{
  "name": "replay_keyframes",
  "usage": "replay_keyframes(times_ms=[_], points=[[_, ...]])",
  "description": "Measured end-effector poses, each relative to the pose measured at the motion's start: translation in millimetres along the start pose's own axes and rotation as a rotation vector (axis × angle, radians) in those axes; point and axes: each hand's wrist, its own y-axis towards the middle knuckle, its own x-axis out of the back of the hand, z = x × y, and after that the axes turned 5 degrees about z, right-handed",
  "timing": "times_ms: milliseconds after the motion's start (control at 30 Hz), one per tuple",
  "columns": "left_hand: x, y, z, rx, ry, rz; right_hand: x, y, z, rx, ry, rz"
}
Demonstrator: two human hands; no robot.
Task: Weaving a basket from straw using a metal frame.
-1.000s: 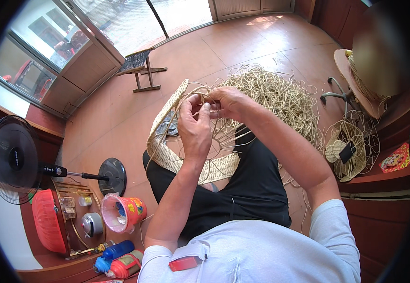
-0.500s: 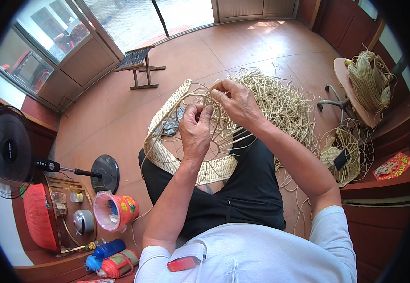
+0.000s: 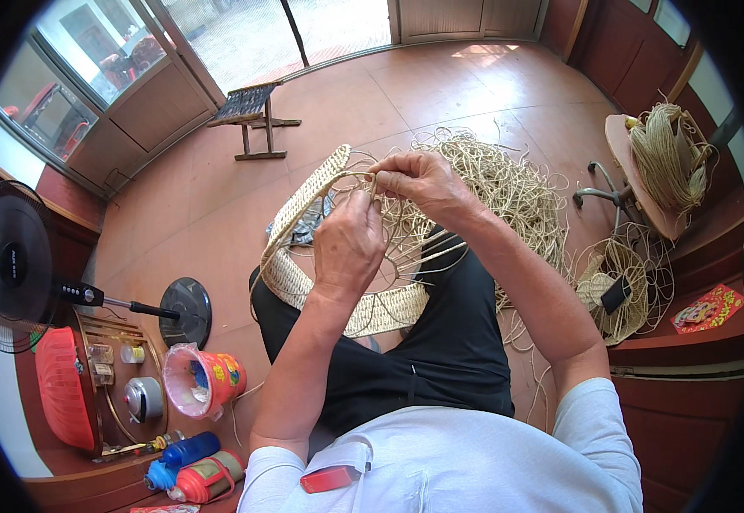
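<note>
A curved piece of pale woven straw work (image 3: 380, 309) rests across my lap, with loose cords looping from its rim. My left hand (image 3: 348, 241) is closed on the cords at its upper part, its back toward me and its fingertips partly hidden. Just right of and above it, my right hand (image 3: 420, 184) pinches a cord, its fingertips close to the left hand's. A large tangled heap of straw cord (image 3: 517, 197) lies on the floor beyond my right knee. A crumpled grey item (image 3: 307, 222) shows behind the woven piece.
A folding stool (image 3: 252, 115) stands ahead. On my left are a fan (image 3: 14, 265), a pink bucket (image 3: 203, 380), a kettle (image 3: 143, 400) and flasks (image 3: 203, 480). On my right, a chair (image 3: 658, 205) holds coiled cord, above a loose woven piece (image 3: 628, 299).
My left hand has turned to show more of its back, its fingers curling over the cords. My right hand lifted a little half a second ago and is now lower, closer to the left fingers.
</note>
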Motion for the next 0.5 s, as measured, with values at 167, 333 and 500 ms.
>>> replay_keyframes(times_ms=[167,333,500], points=[[21,2,-14,-0.167,0.236,-0.160,-6,-10,0,0.062,-0.016,-0.060],[46,13,-10,0.159,-0.614,0.062,-33,-26,5,0.263,-0.245,-0.339],[68,11,-21,0.214,-0.930,0.131,-43,-32,11,0.438,-0.381,-0.424]])
